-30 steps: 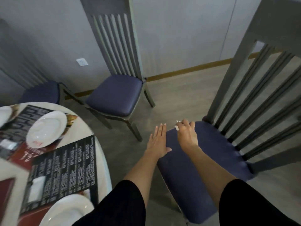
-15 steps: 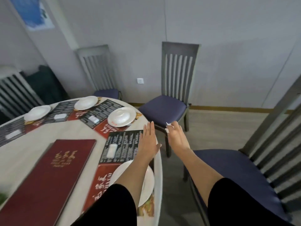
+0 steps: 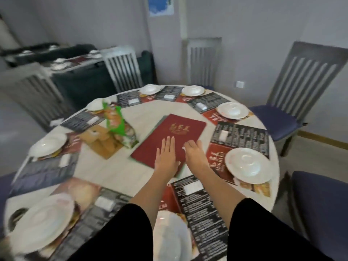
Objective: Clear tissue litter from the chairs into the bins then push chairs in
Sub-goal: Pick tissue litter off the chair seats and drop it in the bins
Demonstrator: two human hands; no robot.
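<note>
Soft even light; blurred, warped edges

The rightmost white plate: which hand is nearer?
Right. The right hand, pinching a tissue scrap, is just left of the plate; the left hand lies further left, over the red menu.

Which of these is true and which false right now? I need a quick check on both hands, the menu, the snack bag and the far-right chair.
1. The left hand has straight fingers over the red menu. True.
2. The right hand is flat and empty. False: its fingers curl, and a small white scrap, likely tissue, shows at its thumb side.
3. The snack bag lies right of the menu. False: it lies left of it.
4. The chair at the far right has its blue seat outside the table edge. True.
</note>
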